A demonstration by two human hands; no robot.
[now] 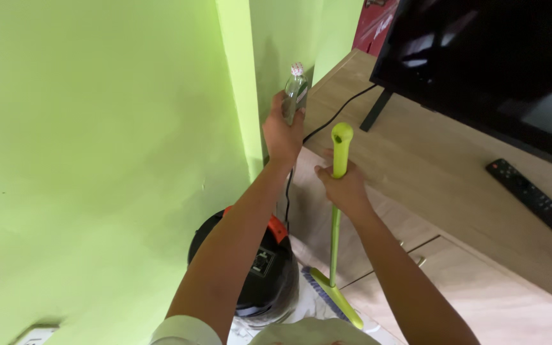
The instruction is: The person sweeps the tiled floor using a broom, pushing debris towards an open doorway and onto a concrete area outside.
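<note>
My left hand (282,131) is raised by the green wall corner and grips a small clear bottle (295,92) with a patterned cap, held upright just above the near end of the wooden cabinet top (416,160). My right hand (342,185) clasps the top of a lime-green broom handle (336,220). The handle runs straight down to a flat green broom head (337,297) with bluish bristles on the floor beside the cabinet.
A black flat screen (480,57) stands on the cabinet, a black remote control (535,199) lying in front of it. A black cable (327,124) runs off the cabinet edge. A black round appliance with orange trim (266,268) sits on the floor below my arms. Cabinet drawers (480,287) are at lower right.
</note>
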